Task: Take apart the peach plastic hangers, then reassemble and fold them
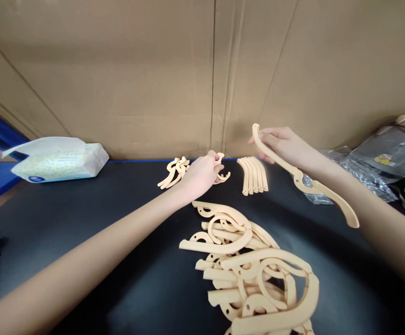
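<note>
My right hand [282, 144] is raised above the table, its fingers closed on one arm of a beige folding hanger [307, 183], whose joined pieces slant down to the right. Over small beige hanger hooks [225, 177] at the table's back, my left hand [204, 172] has its fingers bent together; whether one of the hooks is between them is hidden. More hooks [170, 174] lie just left of that hand. Straight-ish hanger arms [253, 176] rest side by side in a neat row between my hands. Nearer to me is a heap of folded beige hangers [258, 260].
A tissue pack [63, 163] stands at the back left of the black table [136, 270]. Crumpled clear plastic [362, 174] and a transparent bag [390, 149] lie at the right. A cardboard wall [136, 79] rises behind the table.
</note>
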Available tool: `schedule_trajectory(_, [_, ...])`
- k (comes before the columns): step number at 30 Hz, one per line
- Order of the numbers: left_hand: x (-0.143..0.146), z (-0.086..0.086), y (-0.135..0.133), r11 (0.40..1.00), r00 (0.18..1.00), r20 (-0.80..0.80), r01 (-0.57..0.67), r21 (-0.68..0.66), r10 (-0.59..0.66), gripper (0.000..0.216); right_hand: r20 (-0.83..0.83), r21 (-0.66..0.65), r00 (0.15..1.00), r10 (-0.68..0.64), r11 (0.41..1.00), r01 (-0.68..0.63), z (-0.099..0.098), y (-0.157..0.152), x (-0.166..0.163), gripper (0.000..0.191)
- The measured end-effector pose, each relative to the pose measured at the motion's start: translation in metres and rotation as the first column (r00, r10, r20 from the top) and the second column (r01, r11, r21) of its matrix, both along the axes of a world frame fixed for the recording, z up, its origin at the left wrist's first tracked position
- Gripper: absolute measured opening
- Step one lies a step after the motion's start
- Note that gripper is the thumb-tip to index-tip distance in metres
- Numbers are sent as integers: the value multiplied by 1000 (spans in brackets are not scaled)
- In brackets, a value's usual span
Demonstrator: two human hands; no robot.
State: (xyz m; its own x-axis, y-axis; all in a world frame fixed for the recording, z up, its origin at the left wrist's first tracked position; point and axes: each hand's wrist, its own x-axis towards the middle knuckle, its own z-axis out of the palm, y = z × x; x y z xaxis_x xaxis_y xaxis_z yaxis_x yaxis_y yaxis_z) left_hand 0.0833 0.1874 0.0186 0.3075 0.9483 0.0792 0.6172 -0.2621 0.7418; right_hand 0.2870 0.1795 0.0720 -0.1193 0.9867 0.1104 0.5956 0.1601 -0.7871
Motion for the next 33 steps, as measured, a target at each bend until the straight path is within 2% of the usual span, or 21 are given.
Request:
schedule_trajectory(7, [-1,-6,9,1000,1000,-2,-25,-17,25,21,-295,-5,949,-110,994,113,0,2,-8,22])
schedule_trajectory(11, [-3,-7,9,999,998,36,-45,-26,46,23,-331,51,921,-208,970,238,-7,11,-3,39])
schedule_trajectory(14, [-4,0,7,998,994,98,-40,-57,45,29,-373,80,899,-230,957,278,-12,15,-1,29])
schedule_trajectory(16, [-7,7,5,985,980,199,52,-166,-19,50,-410,93,884,-224,954,284,-15,16,0,21])
schedule_trajectory(18, [-11,16,3,913,910,405,236,-333,-87,60,-436,108,878,-198,957,269,-18,18,2,15])
schedule_trajectory(20, [-15,24,2,824,813,580,359,-439,-44,44,-423,164,894,-147,958,235,-21,19,3,11])
schedule_trajectory(21, [-17,28,1,814,787,616,347,-466,17,33,-405,197,906,-124,956,219,-21,19,4,10])
schedule_trajectory(22, [-19,32,0,829,782,618,291,-478,81,23,-375,241,922,-101,949,202,-22,19,5,10])
schedule_trajectory(24, [-19,36,-1,869,772,607,155,-469,189,19,-219,363,974,-55,922,133,-21,17,5,13])
schedule_trajectory(26, [-18,36,-3,896,755,614,79,-437,232,21,121,472,991,-52,881,-12,-21,12,2,16])
schedule_trajectory(27, [-16,35,-4,905,751,619,67,-420,232,21,331,504,940,-88,858,-97,-21,8,0,17])
schedule_trajectory(29, [-13,31,-6,915,753,621,65,-399,217,21,633,518,746,-210,830,-206,-23,1,-8,23])
schedule_trajectory(31, [-10,27,-8,913,765,616,95,-396,187,20,746,521,605,-280,810,-268,-26,-6,-16,31])
schedule_trajectory(33, [-7,26,-12,903,778,607,134,-408,159,18,781,502,571,-254,799,-332,-29,-11,-23,35])
